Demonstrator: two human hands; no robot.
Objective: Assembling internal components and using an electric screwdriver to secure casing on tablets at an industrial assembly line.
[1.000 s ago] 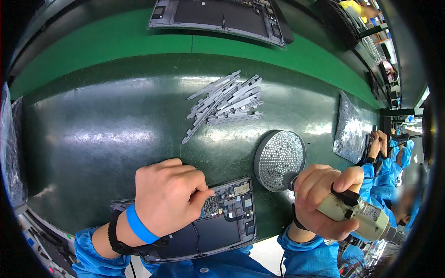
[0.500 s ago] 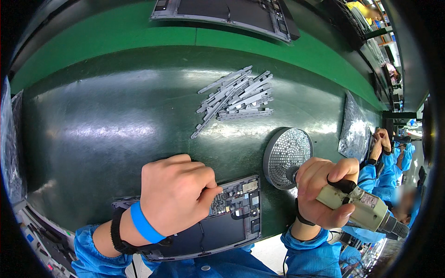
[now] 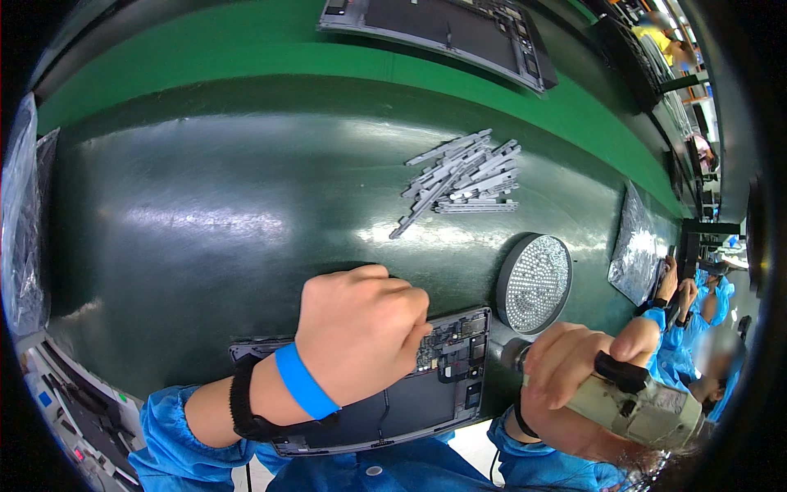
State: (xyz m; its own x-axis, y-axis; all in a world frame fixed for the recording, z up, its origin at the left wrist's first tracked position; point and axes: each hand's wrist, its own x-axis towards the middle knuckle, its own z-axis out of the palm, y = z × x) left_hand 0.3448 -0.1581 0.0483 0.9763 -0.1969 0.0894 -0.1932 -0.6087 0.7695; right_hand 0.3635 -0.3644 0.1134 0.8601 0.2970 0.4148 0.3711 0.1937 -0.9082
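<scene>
Head view shows me work that I judge to be partway along: the near laptop chassis (image 3: 426, 402) lies at the near edge of the green bench (image 3: 188, 172), with its circuit board (image 3: 447, 340) seated at the far right and its inside uncovered, while the grey strips (image 3: 459, 176) lie loose in a heap toward the far side, and I make out none of them on the chassis. My left hand (image 3: 361, 320) is curled into a loose fist over the far part of the chassis, thumb drawn against the forefinger; I cannot tell whether it pinches anything. My right hand (image 3: 570, 385), to the right of the chassis, is wrapped firmly around a pale driver (image 3: 656, 414), whose nose points left between the chassis and the round dish (image 3: 506, 283); I cannot see its tip touch anything, so I judge that no screw is being driven at this instant. Counting up, I have two hands, one driver, one dish with a bright inside too fine to count, one near chassis and one far chassis (image 3: 410, 20), one silvery bag (image 3: 634, 250) at the right, clear plastic wrapping (image 3: 25, 246) at the left that I cannot number, and well over five strips, too overlapped for an exact figure
</scene>
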